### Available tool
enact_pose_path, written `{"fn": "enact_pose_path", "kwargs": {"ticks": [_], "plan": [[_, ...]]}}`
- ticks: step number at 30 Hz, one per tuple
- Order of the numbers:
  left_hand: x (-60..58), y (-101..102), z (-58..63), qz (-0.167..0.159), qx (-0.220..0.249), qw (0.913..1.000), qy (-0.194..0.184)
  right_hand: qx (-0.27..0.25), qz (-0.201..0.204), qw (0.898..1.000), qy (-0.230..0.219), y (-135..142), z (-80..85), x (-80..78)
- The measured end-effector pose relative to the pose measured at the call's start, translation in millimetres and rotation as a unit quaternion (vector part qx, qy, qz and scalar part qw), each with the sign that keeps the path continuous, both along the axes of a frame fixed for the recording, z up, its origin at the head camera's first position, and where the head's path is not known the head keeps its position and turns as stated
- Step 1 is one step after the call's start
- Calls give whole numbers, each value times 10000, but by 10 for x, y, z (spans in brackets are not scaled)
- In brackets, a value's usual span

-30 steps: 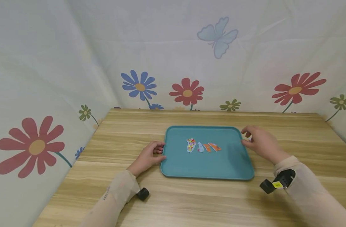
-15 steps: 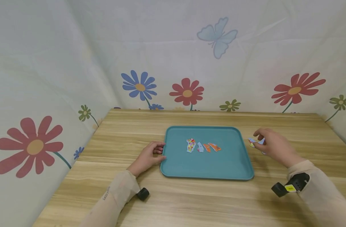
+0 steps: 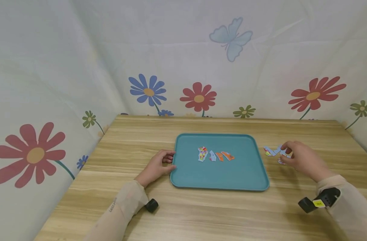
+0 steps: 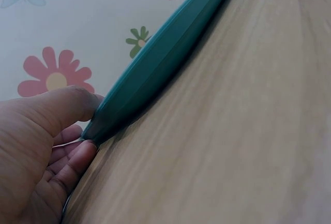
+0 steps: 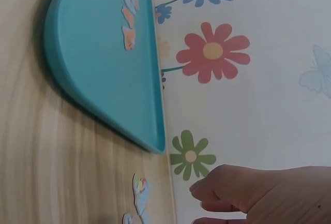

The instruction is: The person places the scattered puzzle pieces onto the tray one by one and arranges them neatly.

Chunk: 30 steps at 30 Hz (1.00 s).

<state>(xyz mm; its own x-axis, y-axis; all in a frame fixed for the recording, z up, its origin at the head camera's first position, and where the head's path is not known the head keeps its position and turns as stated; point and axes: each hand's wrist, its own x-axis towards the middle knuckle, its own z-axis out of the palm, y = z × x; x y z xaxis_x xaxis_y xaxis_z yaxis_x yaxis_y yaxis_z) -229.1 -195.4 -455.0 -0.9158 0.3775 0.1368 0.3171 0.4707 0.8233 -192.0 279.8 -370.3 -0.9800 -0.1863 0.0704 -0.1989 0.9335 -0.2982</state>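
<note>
In the head view, a teal tray (image 3: 219, 177) lies on the wooden table. My left hand (image 3: 157, 167) holds its left rim, thumb on the edge and fingers curled against the side, as the left wrist view also shows. A row of irregular printed picture pieces lies mid-tray: a multicoloured one (image 3: 203, 154), a pale blue one (image 3: 212, 156) and two orange ones (image 3: 227, 156). Right of the tray, my right hand (image 3: 305, 160) hovers over more loose pieces (image 3: 270, 152), its thumb and fingers bent with a gap between them. It partly hides those pieces.
The wooden table (image 3: 201, 214) reaches back to a white cloth backdrop (image 3: 171, 40) printed with flowers and a butterfly. The tray's low raised rim (image 5: 108, 118) stands between its pieces and those on the tabletop.
My right hand has moved right from the tray's right rim to over the loose pieces, uncovering some of them. My left hand and the tray have stayed put.
</note>
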Motion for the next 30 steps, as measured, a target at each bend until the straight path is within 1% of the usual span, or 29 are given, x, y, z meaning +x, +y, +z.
{"fn": "enact_pose_path", "kwargs": {"ticks": [11,15,22,30], "plan": [[26,0,32,-43,113,9999,-72,171,-166,9995,-190,130,-74,47],[33,7,40,-21,48,10000,-42,173,-290,9989,-319,153,-89,53],[12,10,18,24,21,10000,-89,277,-282,9988,-297,226,-133,75],[27,9,37,86,10,9999,-109,387,-289,9984,-285,311,-196,71]]}}
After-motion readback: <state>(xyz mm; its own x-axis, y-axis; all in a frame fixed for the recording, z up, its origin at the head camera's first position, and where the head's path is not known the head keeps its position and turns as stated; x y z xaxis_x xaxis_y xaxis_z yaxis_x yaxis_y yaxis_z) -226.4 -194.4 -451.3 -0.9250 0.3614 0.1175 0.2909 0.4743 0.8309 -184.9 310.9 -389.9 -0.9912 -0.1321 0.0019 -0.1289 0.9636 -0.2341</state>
